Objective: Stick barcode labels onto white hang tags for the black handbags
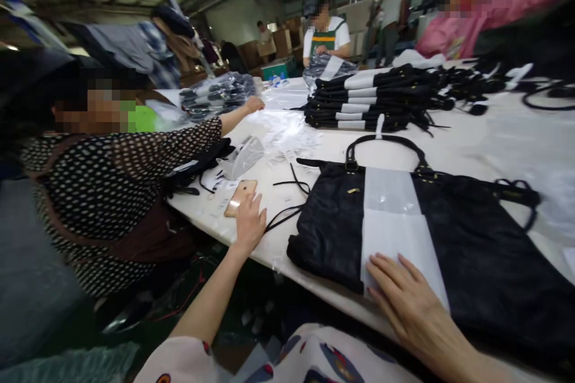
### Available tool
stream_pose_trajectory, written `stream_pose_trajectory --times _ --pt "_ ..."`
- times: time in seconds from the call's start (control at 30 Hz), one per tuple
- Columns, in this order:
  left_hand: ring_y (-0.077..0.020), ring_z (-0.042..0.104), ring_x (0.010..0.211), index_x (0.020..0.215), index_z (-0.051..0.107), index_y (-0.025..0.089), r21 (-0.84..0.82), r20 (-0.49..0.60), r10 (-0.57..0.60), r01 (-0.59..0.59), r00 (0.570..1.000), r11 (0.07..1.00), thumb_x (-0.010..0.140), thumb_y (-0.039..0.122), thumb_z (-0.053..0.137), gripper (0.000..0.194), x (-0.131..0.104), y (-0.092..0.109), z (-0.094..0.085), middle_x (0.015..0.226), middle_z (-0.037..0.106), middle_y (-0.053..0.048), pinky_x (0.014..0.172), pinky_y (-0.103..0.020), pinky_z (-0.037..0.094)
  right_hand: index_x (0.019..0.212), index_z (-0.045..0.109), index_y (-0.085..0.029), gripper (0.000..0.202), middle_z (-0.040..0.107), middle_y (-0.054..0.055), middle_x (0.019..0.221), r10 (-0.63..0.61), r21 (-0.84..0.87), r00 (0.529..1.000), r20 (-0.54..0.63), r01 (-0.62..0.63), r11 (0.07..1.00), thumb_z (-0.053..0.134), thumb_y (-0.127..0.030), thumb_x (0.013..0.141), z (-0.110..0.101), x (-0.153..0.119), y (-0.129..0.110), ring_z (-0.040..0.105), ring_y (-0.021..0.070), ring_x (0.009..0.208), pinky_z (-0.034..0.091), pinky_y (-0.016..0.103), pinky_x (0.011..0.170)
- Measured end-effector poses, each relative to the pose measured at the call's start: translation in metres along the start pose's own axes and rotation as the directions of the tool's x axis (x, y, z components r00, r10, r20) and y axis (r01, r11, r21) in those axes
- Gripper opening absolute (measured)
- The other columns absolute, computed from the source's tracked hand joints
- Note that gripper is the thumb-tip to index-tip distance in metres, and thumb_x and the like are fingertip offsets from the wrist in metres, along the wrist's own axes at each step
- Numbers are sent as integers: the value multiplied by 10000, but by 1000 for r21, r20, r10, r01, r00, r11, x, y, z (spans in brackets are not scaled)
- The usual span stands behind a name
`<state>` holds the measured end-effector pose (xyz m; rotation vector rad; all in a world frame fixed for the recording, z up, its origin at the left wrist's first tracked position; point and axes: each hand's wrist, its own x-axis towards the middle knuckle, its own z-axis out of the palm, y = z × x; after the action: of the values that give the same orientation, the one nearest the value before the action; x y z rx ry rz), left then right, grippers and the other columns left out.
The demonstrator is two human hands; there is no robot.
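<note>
A black handbag (327,221) lies flat on the white table (278,245), with a white paper band (395,227) wrapped around its middle. My right hand (404,293) rests on the lower part of the band, fingers spread. To the left of the bag, my left hand (250,221) is at the near edge of a gold phone (233,200), its fingers apart and partly over the phone. Thin black straps (285,212) run from the bag toward my left hand. The bag's handle (386,139) arches away from me on the table.
Stacked black bags with white bands (363,99) stand behind the handbag. White papers (290,131) and plastic-wrapped items (218,93) lie farther back. At the left a person in dotted sleeves (166,152) reaches over the table; other people are behind it.
</note>
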<state>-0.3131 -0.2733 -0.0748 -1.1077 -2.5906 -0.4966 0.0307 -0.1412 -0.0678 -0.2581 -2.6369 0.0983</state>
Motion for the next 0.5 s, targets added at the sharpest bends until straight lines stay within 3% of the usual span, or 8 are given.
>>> stream_pose_trajectory --times 0.07,0.13,0.23,0.3,0.4,0.5 --pt "-307 230 1307 1325 319 68 140 -12 -244 243 970 960 805 344 460 605 -5 -28 -1 1391 318 -179 1041 -485 250 1131 532 -110 321 584 134 1133 -50 -18 997 -51 49 999 449 -221 841 13 -5 1 498 238 1112 329 451 978" --pt "-339 198 1311 1357 224 36 210 47 -390 373 920 904 799 423 457 719 -6 -47 3 1408 265 -212 1021 -536 232 1118 539 -107 318 593 133 1122 -77 -34 994 -80 74 997 441 -229 841 21 -5 0 505 240 1106 329 445 972" --pt "-314 208 1314 1359 240 71 254 168 -367 319 915 913 819 451 410 681 -6 -53 15 1415 267 -188 1026 -549 200 1098 555 -120 314 611 120 1101 -124 -80 989 -85 117 990 417 -237 841 22 -3 1 534 234 1070 329 425 959" --pt "-288 208 1319 1338 299 85 274 183 -319 263 930 925 838 423 384 610 -4 -50 23 1414 277 -178 1039 -524 190 1086 565 -132 314 619 110 1096 -170 -121 982 -83 159 980 399 -224 837 21 -2 4 549 231 1048 326 417 950" --pt "-278 200 1323 1315 348 83 249 132 -299 261 945 933 847 393 372 562 1 -45 29 1412 281 -177 1048 -507 178 1080 574 -145 325 618 107 1110 -251 -160 965 -79 236 958 391 -216 820 23 -3 10 552 234 1045 323 410 940" --pt "-291 187 1326 1332 317 97 145 32 -423 414 906 899 860 390 331 556 12 -56 26 1423 260 -171 1038 -532 178 1081 579 -143 341 609 113 1129 -316 -159 945 -86 300 941 413 -226 795 33 -9 18 554 246 1039 328 403 930"
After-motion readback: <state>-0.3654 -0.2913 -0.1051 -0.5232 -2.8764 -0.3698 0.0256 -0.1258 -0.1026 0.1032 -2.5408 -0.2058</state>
